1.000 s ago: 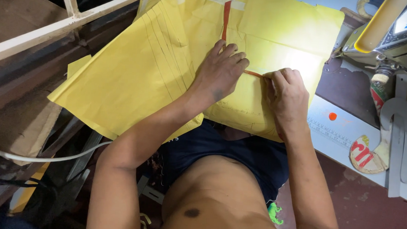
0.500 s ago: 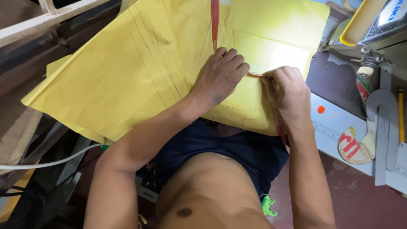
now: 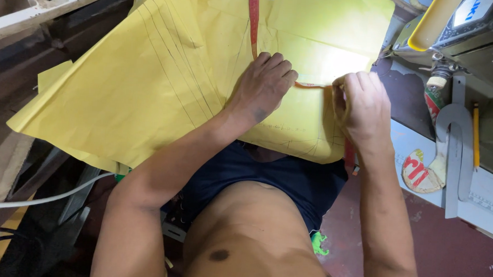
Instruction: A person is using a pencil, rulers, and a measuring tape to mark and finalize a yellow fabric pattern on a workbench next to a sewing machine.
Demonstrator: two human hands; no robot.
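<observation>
Yellow paper fills the upper middle of the frame, a large creased sheet with ruled pencil lines fanning across it and a faint curved line near its lower edge. Its top runs out of the frame, and what it lies on is covered, so whether a table sits beneath cannot be told.

A red tape comes down from the top edge, passes under the left hand, and shows again as a short strip between the two hands. The left hand lies knuckles up on the paper at the centre, its fingers curled close together and pressing the tape down; the fingertips are tucked out of sight. The right hand, centre right, is closed with its fingers bunched, pinching the tape's other end (the pinch itself is hidden behind the knuckles). A red end hangs below that hand, past the paper's edge.

At the right edge lie a grey curved ruler and a pencil. A sewing machine is cut off at the upper right.
</observation>
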